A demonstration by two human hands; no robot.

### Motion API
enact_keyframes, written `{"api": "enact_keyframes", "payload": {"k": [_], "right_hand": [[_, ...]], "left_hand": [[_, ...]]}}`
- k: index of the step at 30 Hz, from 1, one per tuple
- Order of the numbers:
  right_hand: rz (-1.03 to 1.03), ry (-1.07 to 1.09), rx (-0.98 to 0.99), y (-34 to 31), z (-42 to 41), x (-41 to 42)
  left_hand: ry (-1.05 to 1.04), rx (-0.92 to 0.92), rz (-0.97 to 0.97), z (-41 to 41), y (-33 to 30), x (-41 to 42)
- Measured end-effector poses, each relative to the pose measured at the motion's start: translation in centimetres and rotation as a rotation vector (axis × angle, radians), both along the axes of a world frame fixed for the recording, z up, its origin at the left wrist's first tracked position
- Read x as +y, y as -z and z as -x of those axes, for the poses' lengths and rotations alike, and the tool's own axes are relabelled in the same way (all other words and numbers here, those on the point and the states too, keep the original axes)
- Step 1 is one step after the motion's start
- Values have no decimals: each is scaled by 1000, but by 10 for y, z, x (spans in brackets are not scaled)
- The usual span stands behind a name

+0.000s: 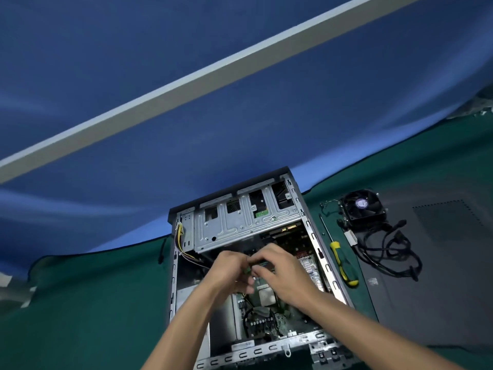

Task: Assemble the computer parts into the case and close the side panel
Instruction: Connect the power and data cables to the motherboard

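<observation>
With the computer case (184,263) lying on its side on the green mat and its open face turned up, both hands work inside it, just on the near side of the metal drive cage (240,222). The left hand (229,271) and the right hand (282,273) meet over the motherboard (262,324), fingers curled and pinching a small green-edged part (262,263) between them — probably a memory module, though most of it is hidden by the fingers. Its long axis appears to run from one hand to the other, roughly parallel to the front edge of the drive cage. Neither hand is clearly nearer; each holds one end, so a seating press would be shared by both.

Judgement: the step in hand is seating this part into a motherboard slot directly beneath the hands. The slot itself is not visible, so alignment cannot be confirmed.

Parts not yet fitted lie to the right of the case: the cooler fan (362,206) with a tangle of black cables (389,252), and beyond them the dark side panel (440,289), flat on the mat. A yellow-handled screwdriver (342,260) lies just beside the case's right wall, shaft pointing away from the person. The task is at an early-to-middle stage — the cooler and panel remain outside the case.
</observation>
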State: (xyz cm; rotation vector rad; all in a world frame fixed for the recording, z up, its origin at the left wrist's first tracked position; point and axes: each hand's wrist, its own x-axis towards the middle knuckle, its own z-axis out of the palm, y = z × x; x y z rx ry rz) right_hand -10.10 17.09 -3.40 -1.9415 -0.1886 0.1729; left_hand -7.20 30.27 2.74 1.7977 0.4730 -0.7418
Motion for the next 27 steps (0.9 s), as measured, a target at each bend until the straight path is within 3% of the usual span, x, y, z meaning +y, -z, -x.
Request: {"api": "enact_keyframes", "payload": {"k": [5,10,13,17,27], "right_hand": [[50,-62,58,12,0,5],[-90,90,49,19,-3,7],[-158,170,84,21,-2,8],[-135,169,91,27,-2,13],[-242,181,140,35,-10,31]], "left_hand": [[-36,11,7,4,0,8],[-154,-19,131,1,-5,15],[-71,-38,122,0,-5,22],[126,-99,-47,0,-2,25],[35,-227,-22,-8,20,34]]}}
